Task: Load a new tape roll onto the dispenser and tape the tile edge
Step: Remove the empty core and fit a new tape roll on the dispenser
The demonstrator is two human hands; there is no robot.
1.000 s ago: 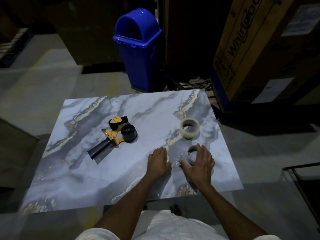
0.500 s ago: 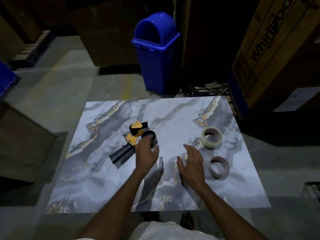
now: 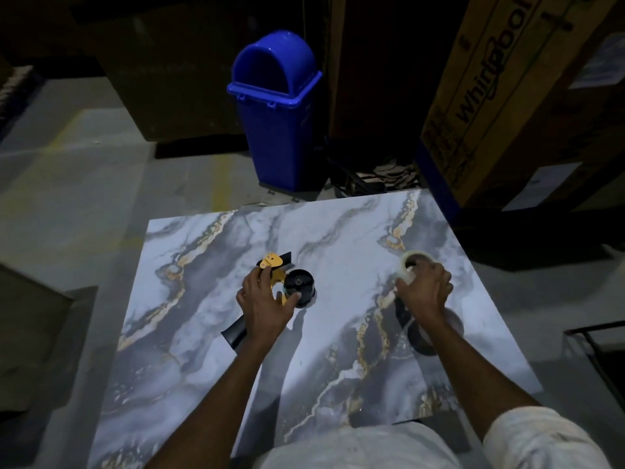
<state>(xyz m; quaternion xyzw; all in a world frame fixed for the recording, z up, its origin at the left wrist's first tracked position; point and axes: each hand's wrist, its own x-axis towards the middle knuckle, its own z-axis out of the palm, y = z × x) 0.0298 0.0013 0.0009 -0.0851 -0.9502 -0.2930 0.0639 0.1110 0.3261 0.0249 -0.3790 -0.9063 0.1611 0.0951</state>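
Observation:
A grey-white marble tile (image 3: 338,238) with gold veins lies flat in front of me. On it sits a yellow and black tape dispenser (image 3: 299,287) with a bare black spool and its dark handle pointing toward me. My left hand (image 3: 263,306) is closed over the dispenser's frame, thumb beside the spool. To the right, my right hand (image 3: 426,289) grips a clear tape roll (image 3: 406,264), covering most of it. An empty tape core (image 3: 455,321) lies just nearer, partly hidden behind my right wrist.
A blue swing-lid bin (image 3: 275,113) stands on the concrete floor beyond the tile's far edge. A large printed cardboard box (image 3: 490,96) leans at the far right. A dark metal frame (image 3: 602,350) sits by the tile's right side.
My left hand has closed onto the dispenser. My right hand has moved right and away from me, past the empty core, onto the clear tape roll.

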